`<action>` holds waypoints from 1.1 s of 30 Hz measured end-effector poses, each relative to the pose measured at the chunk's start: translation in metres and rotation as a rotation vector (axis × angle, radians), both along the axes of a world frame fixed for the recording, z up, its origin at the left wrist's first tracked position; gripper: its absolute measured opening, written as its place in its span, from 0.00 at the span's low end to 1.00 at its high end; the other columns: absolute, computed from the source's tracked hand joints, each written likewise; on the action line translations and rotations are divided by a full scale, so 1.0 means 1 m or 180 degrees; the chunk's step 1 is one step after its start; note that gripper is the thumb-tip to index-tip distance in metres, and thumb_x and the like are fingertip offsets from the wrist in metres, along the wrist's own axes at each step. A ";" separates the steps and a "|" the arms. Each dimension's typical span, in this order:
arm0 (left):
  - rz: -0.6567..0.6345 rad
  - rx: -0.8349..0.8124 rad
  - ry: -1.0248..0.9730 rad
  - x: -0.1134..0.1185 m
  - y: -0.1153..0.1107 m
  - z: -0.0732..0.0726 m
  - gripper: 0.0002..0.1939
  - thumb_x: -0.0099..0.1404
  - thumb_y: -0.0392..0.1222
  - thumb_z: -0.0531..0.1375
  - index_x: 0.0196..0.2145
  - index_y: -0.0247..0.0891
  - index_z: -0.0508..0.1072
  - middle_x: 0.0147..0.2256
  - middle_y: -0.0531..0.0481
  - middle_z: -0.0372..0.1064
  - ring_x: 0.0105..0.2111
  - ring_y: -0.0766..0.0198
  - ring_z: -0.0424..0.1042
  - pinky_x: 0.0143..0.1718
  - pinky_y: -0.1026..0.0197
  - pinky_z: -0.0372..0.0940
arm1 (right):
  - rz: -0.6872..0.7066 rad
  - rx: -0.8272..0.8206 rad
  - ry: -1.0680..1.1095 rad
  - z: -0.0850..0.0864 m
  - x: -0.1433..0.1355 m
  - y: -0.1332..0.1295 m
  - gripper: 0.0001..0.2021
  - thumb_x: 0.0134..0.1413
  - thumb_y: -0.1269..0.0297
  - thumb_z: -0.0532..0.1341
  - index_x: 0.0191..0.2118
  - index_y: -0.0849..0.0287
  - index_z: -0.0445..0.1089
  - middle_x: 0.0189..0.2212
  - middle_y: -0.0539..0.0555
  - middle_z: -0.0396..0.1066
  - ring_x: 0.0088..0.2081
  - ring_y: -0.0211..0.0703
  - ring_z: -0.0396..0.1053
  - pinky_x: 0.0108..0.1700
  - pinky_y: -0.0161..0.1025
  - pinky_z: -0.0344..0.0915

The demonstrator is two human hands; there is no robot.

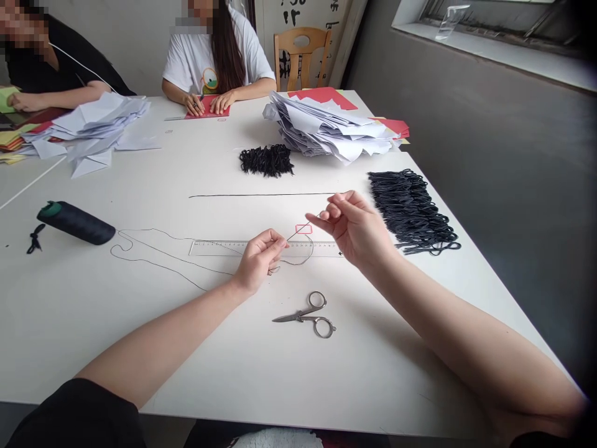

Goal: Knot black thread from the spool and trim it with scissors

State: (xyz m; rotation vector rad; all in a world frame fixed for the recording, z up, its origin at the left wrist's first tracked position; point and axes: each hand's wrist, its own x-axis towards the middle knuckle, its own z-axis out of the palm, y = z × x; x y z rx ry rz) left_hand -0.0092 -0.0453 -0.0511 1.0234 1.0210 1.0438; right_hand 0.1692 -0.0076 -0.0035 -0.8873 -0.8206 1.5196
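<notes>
Between my two hands a thin black thread (pixel 297 234) is stretched above the table. My left hand (pixel 258 260) pinches one part of it between thumb and fingertips. My right hand (pixel 357 227) grips the other part, its little finger held out. Loose thread trails left from my left hand toward a black thread spool (pixel 81 223) lying on its side. Under the hands lies a clear ruler (pixel 219 248), partly hidden by them. Small metal scissors (pixel 303 316) rest on the table nearer to me. Beyond the hands a straight black cord (pixel 261 195) lies flat.
Bundled black cords (pixel 410 211) lie at right, with a smaller black bundle (pixel 267 160) farther back. A paper stack (pixel 331 127) and a paper pile (pixel 100 118) stand behind. Across the table (pixel 186 367), a person (pixel 233 53) handles red paper (pixel 217 104); another person (pixel 69 56) sits left.
</notes>
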 end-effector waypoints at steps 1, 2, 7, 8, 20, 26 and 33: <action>-0.0007 -0.0006 -0.0005 0.000 0.000 0.000 0.14 0.59 0.50 0.62 0.27 0.37 0.66 0.18 0.61 0.45 0.17 0.74 0.41 0.17 0.68 0.39 | -0.0072 0.0073 -0.0037 0.005 0.004 0.001 0.13 0.58 0.66 0.62 0.27 0.57 0.57 0.19 0.41 0.58 0.25 0.30 0.67 0.43 0.41 0.72; -0.0010 -0.0007 -0.0009 0.000 0.000 0.001 0.14 0.59 0.50 0.62 0.27 0.37 0.65 0.18 0.61 0.44 0.17 0.74 0.40 0.17 0.68 0.39 | -0.0136 0.0146 -0.0108 0.010 0.009 0.003 0.12 0.58 0.66 0.62 0.27 0.56 0.57 0.19 0.41 0.58 0.26 0.31 0.67 0.46 0.43 0.72; -0.0004 0.0063 0.0049 -0.002 -0.002 0.005 0.15 0.59 0.50 0.62 0.27 0.37 0.65 0.18 0.61 0.45 0.17 0.74 0.40 0.17 0.68 0.39 | -0.0687 0.0597 -0.0781 0.024 0.037 0.019 0.12 0.57 0.60 0.63 0.29 0.54 0.58 0.21 0.44 0.60 0.30 0.36 0.69 0.42 0.44 0.71; -0.0003 0.0107 0.0096 -0.003 -0.003 0.007 0.14 0.59 0.50 0.62 0.27 0.37 0.66 0.18 0.60 0.45 0.17 0.74 0.41 0.17 0.68 0.39 | -0.0874 0.0752 -0.0918 0.027 0.043 0.022 0.12 0.57 0.59 0.62 0.29 0.54 0.58 0.21 0.45 0.60 0.31 0.37 0.70 0.41 0.44 0.70; 0.0160 0.0754 0.0970 -0.024 -0.015 0.035 0.14 0.62 0.49 0.60 0.26 0.37 0.66 0.20 0.57 0.50 0.19 0.72 0.46 0.19 0.65 0.43 | -0.0211 0.1302 -0.4480 0.035 0.074 0.023 0.08 0.54 0.70 0.58 0.25 0.56 0.66 0.21 0.52 0.72 0.23 0.38 0.66 0.25 0.38 0.58; 0.0015 0.0816 0.1185 -0.026 -0.017 0.032 0.14 0.63 0.50 0.59 0.27 0.37 0.67 0.19 0.58 0.49 0.20 0.70 0.47 0.22 0.64 0.45 | 0.0360 0.1560 -0.5277 -0.003 0.043 0.018 0.08 0.51 0.69 0.63 0.38 0.59 0.76 0.37 0.60 0.73 0.25 0.39 0.66 0.25 0.39 0.59; -0.0149 0.0872 0.1202 -0.025 -0.019 0.029 0.14 0.66 0.49 0.57 0.27 0.37 0.65 0.19 0.58 0.50 0.20 0.70 0.47 0.22 0.64 0.45 | 0.1277 0.1611 -0.2937 -0.010 -0.010 -0.020 0.14 0.55 0.51 0.62 0.38 0.56 0.76 0.39 0.56 0.71 0.33 0.39 0.68 0.35 0.39 0.64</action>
